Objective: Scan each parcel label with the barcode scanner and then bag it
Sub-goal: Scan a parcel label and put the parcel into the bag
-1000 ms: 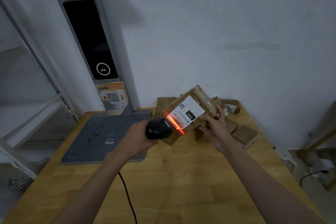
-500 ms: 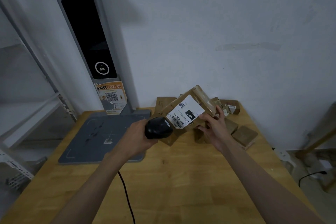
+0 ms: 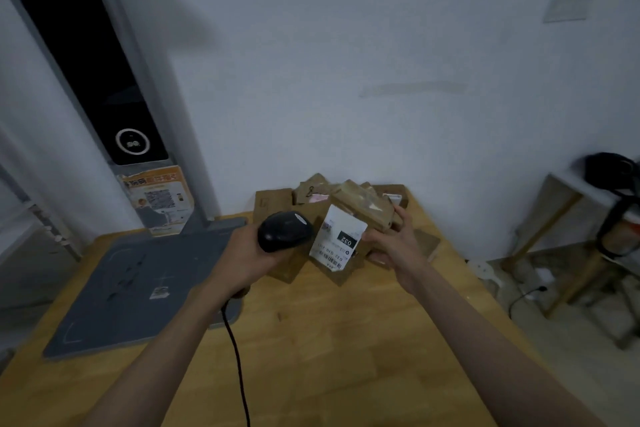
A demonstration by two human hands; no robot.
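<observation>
My left hand [image 3: 247,258] grips a black corded barcode scanner [image 3: 285,230], its head aimed right toward a brown cardboard parcel [image 3: 356,215]. My right hand [image 3: 394,246] holds that parcel tilted above the wooden table [image 3: 329,340], its white label [image 3: 337,241] marked 032 facing me. No red scan line shows on the label. The scanner's black cable [image 3: 235,357] trails down over the table toward me.
A pile of brown parcels [image 3: 298,194] sits against the wall behind the held one. A grey scanning pad [image 3: 131,288] with a tall grey post [image 3: 104,87] covers the table's left. A small table and cables [image 3: 571,236] stand on the floor at right.
The red scan line on the label has gone out. The parcel has tipped more upright in my right hand, and the view has swung to the right.
</observation>
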